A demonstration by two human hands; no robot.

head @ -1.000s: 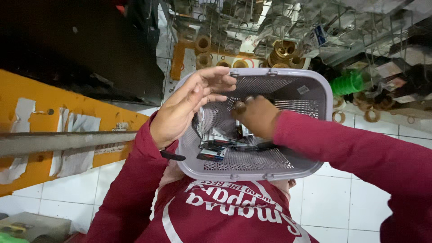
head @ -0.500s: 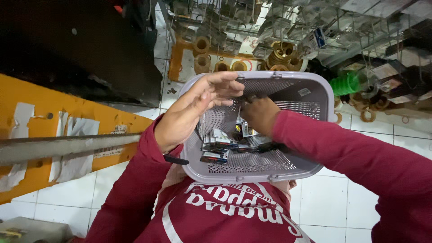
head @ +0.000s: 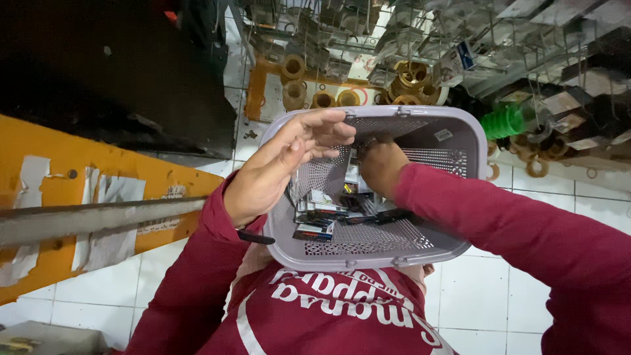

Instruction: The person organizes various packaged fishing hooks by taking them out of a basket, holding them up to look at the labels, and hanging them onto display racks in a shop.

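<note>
A person in a dark red long-sleeved shirt [head: 328, 315] holds a pale lilac perforated plastic basket [head: 368, 246] against the chest, seen from above by the head camera. The left hand [head: 279, 167] is spread, its fingers [head: 322, 128] fanned and lying over the basket's left rim and far corner, palm turned toward the inside. The right hand [head: 382, 165] reaches down into the basket, its fingers curled around something small near the far wall; whether they pinch it shut cannot be told, since the back of the hand hides the fingertips. On the basket's slotted floor lies a loose heap of small flat packets [head: 322, 213], dark and silvery, some standing on edge against the left wall, just beside the right hand.

Around the person: a white tiled floor [head: 480, 289], a yellow painted beam with torn paper patches [head: 85, 197] to the left with a grey metal bar [head: 92, 220] across it, and, beyond the basket, wire racks hung with bagged goods [head: 407, 33], brown tape rolls [head: 296, 66] on a yellow stand, and a green ribbed coil [head: 506, 121] to the right.
</note>
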